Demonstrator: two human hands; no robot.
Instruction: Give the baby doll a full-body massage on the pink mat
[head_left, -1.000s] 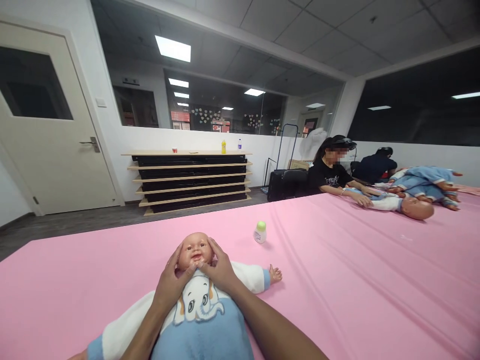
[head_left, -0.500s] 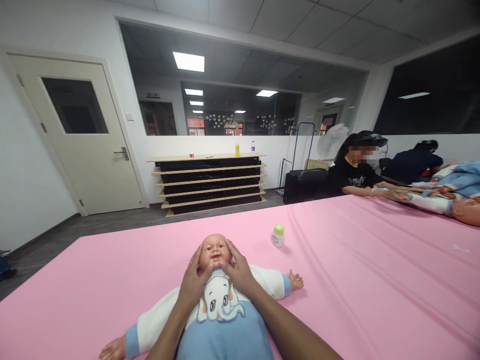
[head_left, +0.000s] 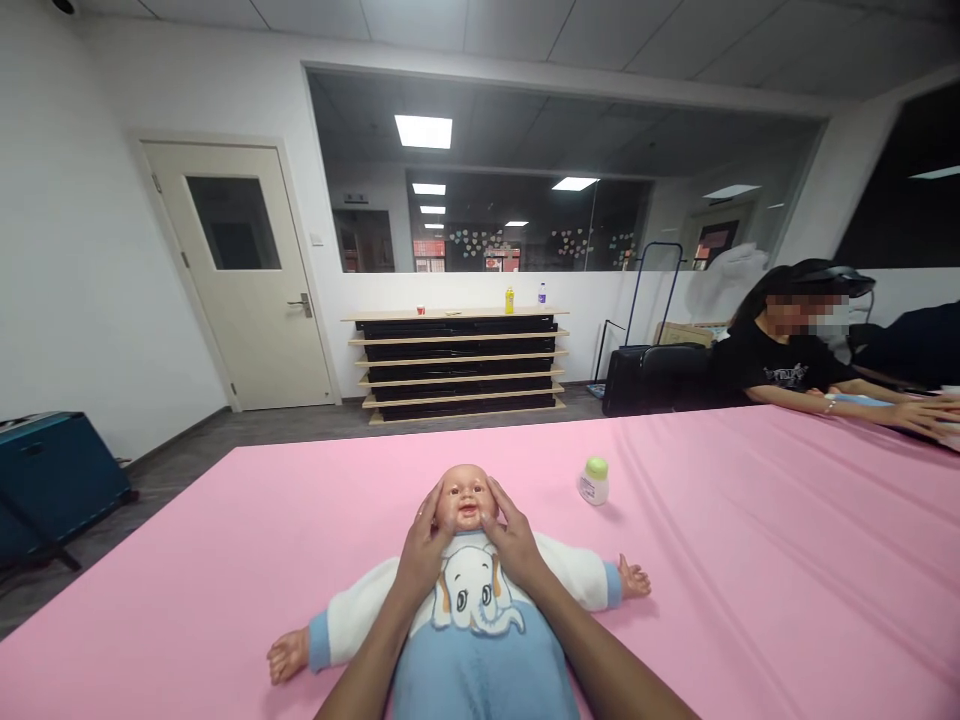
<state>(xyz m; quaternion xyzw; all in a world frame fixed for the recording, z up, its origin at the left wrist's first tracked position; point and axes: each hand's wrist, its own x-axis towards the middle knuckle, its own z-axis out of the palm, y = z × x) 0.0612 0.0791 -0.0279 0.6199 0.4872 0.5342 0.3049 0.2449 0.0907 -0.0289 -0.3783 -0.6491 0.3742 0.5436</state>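
Note:
A baby doll (head_left: 466,500) lies on its back on the pink-covered table (head_left: 712,580), arms spread wide. It wears a white and blue outfit with an elephant (head_left: 472,590) on the chest. My left hand (head_left: 421,550) cups one side of the doll's head, fingers along its temple and thumb on the cheek beside the mouth. Mirroring it, my right hand (head_left: 517,540) holds the other side, thumb on the opposite cheek. A small white bottle with a green cap (head_left: 595,482) stands beyond the doll's outstretched arm on the right.
At the right edge of the table sits a person in black (head_left: 787,350) wearing a headset, arms resting on the tabletop. Behind the table is a stack of boards (head_left: 457,365) with bottles on top. A teal case (head_left: 64,480) stands at the left.
The view has turned left, so the scene sits farther right. My thumbs have slid a little outward from the doll's chin to its cheeks; both hands stay around the head.

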